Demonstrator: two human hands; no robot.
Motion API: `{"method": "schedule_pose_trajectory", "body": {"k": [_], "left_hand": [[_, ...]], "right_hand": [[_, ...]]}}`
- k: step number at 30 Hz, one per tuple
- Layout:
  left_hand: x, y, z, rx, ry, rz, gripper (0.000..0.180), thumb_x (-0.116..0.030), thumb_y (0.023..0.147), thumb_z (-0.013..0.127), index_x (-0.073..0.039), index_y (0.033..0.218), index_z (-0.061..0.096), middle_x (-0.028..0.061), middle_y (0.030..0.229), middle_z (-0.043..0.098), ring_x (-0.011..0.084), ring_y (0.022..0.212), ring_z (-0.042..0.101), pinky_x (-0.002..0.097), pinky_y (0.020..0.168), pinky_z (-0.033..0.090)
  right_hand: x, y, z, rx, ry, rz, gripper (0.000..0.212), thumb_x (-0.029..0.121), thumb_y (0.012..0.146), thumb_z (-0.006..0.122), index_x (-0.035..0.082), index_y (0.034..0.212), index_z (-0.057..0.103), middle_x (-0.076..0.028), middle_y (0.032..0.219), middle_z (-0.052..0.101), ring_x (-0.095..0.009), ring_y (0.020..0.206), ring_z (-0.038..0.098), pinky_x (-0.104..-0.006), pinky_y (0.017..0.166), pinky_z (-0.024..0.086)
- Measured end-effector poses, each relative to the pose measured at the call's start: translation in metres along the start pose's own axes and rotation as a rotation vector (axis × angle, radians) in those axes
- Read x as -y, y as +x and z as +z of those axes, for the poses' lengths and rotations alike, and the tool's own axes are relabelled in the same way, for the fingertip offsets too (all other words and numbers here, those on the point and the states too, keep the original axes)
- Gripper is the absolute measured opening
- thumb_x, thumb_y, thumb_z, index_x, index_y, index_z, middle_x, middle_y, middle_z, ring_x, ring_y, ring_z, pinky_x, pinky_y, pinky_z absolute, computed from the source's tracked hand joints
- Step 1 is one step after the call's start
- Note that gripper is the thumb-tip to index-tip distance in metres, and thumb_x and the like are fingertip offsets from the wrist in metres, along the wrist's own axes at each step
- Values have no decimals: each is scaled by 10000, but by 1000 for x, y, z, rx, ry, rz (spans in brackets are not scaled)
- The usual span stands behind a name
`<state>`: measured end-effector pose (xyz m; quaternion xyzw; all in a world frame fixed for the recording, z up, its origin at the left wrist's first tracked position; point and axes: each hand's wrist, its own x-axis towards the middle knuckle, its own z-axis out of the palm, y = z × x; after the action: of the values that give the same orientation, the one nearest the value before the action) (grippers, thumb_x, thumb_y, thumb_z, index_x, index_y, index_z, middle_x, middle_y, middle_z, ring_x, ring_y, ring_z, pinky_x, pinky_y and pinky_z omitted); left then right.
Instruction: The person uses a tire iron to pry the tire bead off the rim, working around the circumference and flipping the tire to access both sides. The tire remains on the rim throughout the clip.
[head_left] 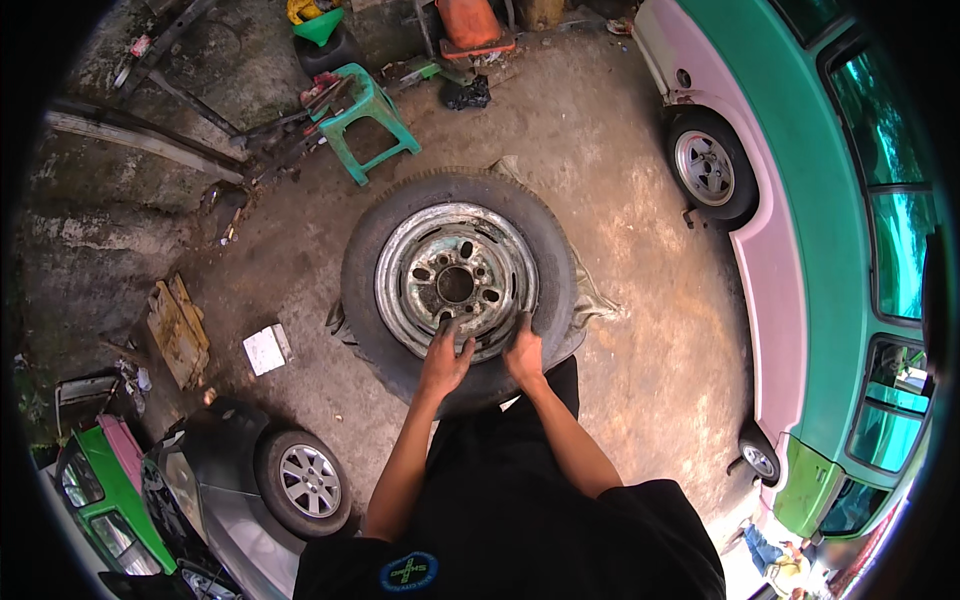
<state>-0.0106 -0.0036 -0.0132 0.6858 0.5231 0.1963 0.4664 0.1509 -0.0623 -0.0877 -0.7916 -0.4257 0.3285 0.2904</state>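
Observation:
A worn tyre [375, 210] lies flat in front of me, mounted on a dirty silver steel wheel [425, 240] with a round centre hole. My left hand [446, 362] rests at the wheel's near edge, its thumb and fingers apart, fingertips pointing toward the centre. On the near right of the wheel, my right hand [523, 354] is closed with its fingers bent against the rim edge. Whatever it may hold is hidden. A greyish cloth [592, 298] sticks out from under the tyre on the right.
A green plastic stool [368, 112] with things on it stands ahead left. A green-and-pink van [775, 260] is parked to my right, and a car with a silver-spoked wheel [308, 480] at lower left. A white box [266, 350] and wooden boards [178, 330] lie left.

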Motion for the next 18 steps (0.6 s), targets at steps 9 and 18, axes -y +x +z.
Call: {"method": "schedule_pose_trajectory", "body": {"k": [9, 18], "left_hand": [[-2, -3, -1, -28, -4, -21, 394, -150, 894, 590, -57, 1271, 523, 231, 1229, 553, 424, 1169, 507, 455, 988, 413], [-8, -1, 0, -5, -18, -9, 386, -118, 890, 590, -40, 1262, 526, 230, 1216, 562, 422, 1153, 519, 449, 977, 423]], "right_hand": [[11, 7, -27, 11, 28, -81, 431, -47, 784, 451, -80, 1213, 446, -364, 833, 600, -527, 872, 593, -562, 713, 482], [19, 52, -7, 71, -123, 63, 531, -14, 726, 533, -116, 1240, 447, -374, 884, 605, -534, 897, 594, -558, 786, 487]]}}
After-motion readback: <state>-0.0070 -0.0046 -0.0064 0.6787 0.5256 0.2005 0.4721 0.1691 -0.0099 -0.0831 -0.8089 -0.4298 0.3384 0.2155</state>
